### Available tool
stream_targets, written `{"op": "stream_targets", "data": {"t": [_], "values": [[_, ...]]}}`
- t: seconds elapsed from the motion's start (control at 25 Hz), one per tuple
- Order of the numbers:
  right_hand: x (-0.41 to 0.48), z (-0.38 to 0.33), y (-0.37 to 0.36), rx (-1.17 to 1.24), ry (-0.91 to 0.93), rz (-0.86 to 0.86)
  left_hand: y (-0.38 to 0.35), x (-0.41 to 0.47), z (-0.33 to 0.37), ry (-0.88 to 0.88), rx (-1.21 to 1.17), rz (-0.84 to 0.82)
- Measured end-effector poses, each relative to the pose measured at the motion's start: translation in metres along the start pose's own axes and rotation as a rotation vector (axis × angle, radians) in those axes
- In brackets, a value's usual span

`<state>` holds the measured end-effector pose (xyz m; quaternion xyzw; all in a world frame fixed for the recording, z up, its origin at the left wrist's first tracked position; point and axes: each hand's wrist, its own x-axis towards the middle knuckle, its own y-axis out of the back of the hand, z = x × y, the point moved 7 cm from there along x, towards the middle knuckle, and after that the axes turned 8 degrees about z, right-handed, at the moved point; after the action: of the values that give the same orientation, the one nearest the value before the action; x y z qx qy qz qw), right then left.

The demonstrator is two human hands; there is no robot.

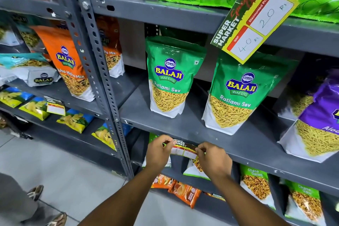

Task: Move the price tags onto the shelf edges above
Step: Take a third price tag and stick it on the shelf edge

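Note:
A small price tag (184, 149), yellow, red and white with "SUPER MARKET" printed on it, lies against the front edge of the grey middle shelf (236, 149). My left hand (159, 152) pinches its left end and my right hand (212, 158) pinches its right end. A larger price tag (254, 22) reading 40 and 20 hangs tilted on the front edge of the shelf above (165, 18). A third small tag (55, 107) sits on a shelf edge at the far left.
Two green Ratlami Sev bags (171, 77) (236, 93) stand on the middle shelf, a purple bag (319, 115) at the right. A slotted grey upright (99, 71) divides the racks. Orange packets (183, 192) lie on the shelf below. A person's sandalled feet (36, 191) stand at lower left.

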<state>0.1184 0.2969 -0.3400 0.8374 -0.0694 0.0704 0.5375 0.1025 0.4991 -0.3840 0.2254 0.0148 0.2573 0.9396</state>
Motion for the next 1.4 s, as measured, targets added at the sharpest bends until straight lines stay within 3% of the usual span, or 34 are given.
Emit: {"op": "stream_targets", "data": {"t": [0.24, 0.44, 0.52, 0.6, 0.68, 0.84, 0.92, 1.0, 1.08, 1.2, 1.4], "values": [[0.007, -0.002, 0.003, -0.01, -0.01, 0.01, -0.002, 0.012, 0.004, -0.022, 0.077, 0.005], [0.02, -0.004, 0.007, -0.034, 0.003, -0.081, 0.013, 0.015, 0.008, 0.087, 0.17, 0.069], [0.019, -0.008, 0.019, 0.025, 0.026, -0.138, 0.016, 0.017, 0.026, 0.011, 0.204, 0.026], [0.019, -0.021, 0.049, 0.101, 0.078, -0.086, 0.016, 0.021, 0.062, -0.09, 0.049, -0.056], [0.02, -0.04, 0.097, 0.203, 0.145, 0.081, 0.019, 0.022, 0.114, -0.15, -0.213, -0.121], [0.015, -0.089, 0.222, 0.439, 0.381, 0.616, 0.032, 0.015, 0.216, -0.141, -0.65, -0.206], [0.004, -0.114, 0.277, 0.412, 0.594, 0.902, 0.039, 0.009, 0.255, -0.104, -0.802, -0.24], [0.004, -0.134, 0.311, 0.298, 0.721, 1.069, 0.046, 0.006, 0.283, -0.095, -0.927, -0.253], [0.02, -0.153, 0.328, 0.155, 0.724, 1.029, 0.049, 0.007, 0.296, -0.072, -1.019, -0.228], [0.053, -0.173, 0.327, 0.026, 0.627, 0.788, 0.047, 0.01, 0.298, -0.018, -1.055, -0.161], [0.067, -0.18, 0.328, 0.111, 0.575, 0.737, 0.048, 0.011, 0.3, 0.04, -1.061, -0.113]]}}
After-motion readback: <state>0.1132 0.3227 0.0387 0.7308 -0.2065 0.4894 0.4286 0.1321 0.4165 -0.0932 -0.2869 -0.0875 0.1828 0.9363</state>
